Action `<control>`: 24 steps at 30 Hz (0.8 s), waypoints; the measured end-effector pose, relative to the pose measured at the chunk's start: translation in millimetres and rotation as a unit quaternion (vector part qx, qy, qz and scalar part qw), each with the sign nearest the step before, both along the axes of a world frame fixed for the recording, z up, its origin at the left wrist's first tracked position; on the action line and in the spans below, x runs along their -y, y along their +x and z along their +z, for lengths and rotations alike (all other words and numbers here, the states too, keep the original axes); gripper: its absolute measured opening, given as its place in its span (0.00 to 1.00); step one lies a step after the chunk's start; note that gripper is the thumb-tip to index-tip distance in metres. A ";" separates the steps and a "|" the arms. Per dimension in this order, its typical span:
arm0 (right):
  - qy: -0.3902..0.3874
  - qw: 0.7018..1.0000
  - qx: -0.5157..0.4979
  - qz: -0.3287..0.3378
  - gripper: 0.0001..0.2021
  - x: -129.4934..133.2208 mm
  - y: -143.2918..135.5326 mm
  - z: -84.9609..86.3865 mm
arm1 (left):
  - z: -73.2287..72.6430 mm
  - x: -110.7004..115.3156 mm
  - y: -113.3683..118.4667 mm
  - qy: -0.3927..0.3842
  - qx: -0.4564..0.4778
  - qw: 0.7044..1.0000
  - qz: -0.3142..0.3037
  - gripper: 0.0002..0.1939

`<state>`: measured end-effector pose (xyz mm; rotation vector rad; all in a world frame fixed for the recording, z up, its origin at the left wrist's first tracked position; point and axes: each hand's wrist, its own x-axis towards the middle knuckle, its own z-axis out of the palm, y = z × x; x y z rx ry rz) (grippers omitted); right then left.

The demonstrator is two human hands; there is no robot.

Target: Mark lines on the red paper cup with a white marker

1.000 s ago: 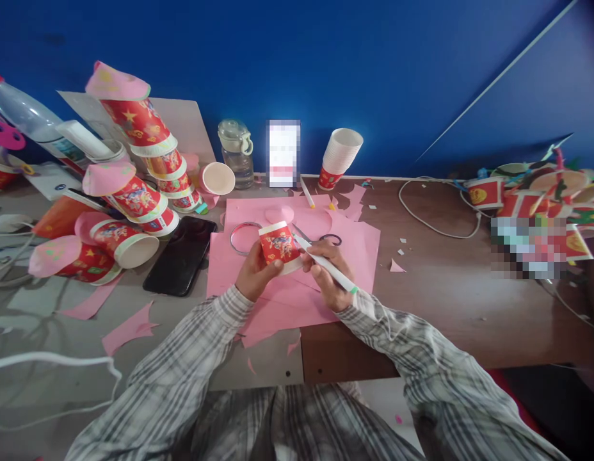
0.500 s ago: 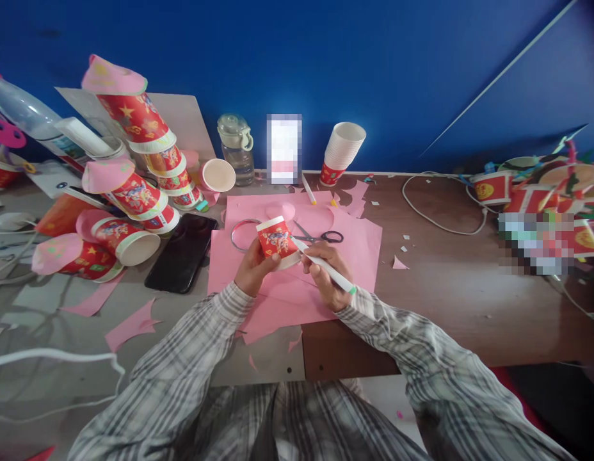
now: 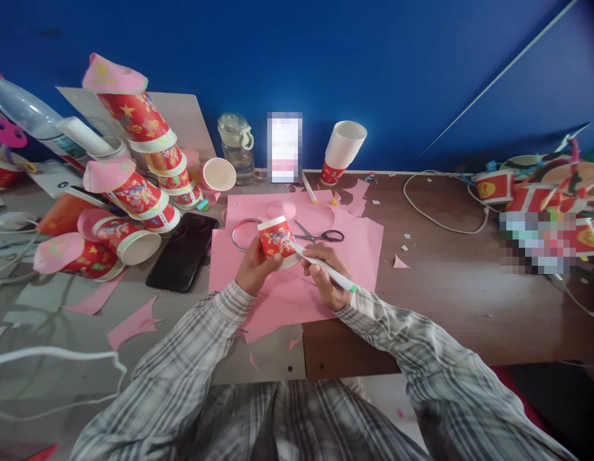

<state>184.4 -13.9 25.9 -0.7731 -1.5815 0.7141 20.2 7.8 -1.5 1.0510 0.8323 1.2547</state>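
At frame centre, the left hand point(image 3: 256, 267) had a cup point(image 3: 274, 240) in a closed grip; the right hand point(image 3: 326, 288) pinched a marker point(image 3: 338, 276).

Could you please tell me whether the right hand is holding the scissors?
No, the right hand holds a white marker, while the scissors lie on the pink paper.
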 end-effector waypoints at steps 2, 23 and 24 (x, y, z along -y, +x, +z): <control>0.000 1.000 0.009 0.000 0.11 -0.3 0.4 -1.2 | 1.0 0.5 0.2 0.000 0.001 1.000 0.000 0.30; 0.004 0.999 0.044 0.015 0.11 0.4 1.9 1.6 | 6.8 2.0 2.9 0.008 -0.006 1.000 0.019 0.31; 0.003 0.999 0.045 0.016 0.11 0.5 2.0 1.8 | 6.9 2.1 2.9 0.008 -0.007 1.000 0.020 0.32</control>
